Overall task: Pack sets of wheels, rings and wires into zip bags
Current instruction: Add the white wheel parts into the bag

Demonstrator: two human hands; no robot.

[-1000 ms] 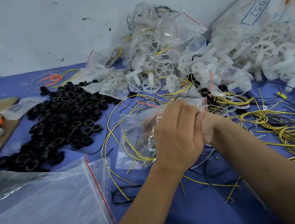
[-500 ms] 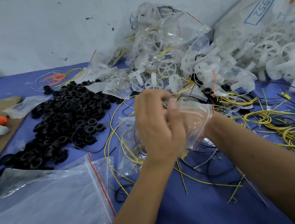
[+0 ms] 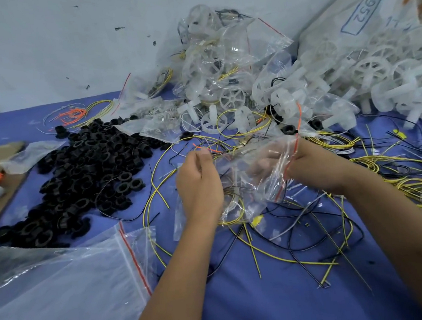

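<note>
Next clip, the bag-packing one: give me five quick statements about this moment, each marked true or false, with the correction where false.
1. The right hand grips the red-striped zip edge of a small clear plastic zip bag. True.
2. That bag lies flat on the blue table cover, untouched. False: both hands hold it up.
3. The heap of black plastic rings sits left of the left hand. True.
4. The white spoked plastic wheels are piled at the near left corner. False: they are piled far right, by the wall.
5. Loose yellow and black wires lie on the cover beneath the hands. True.
</note>
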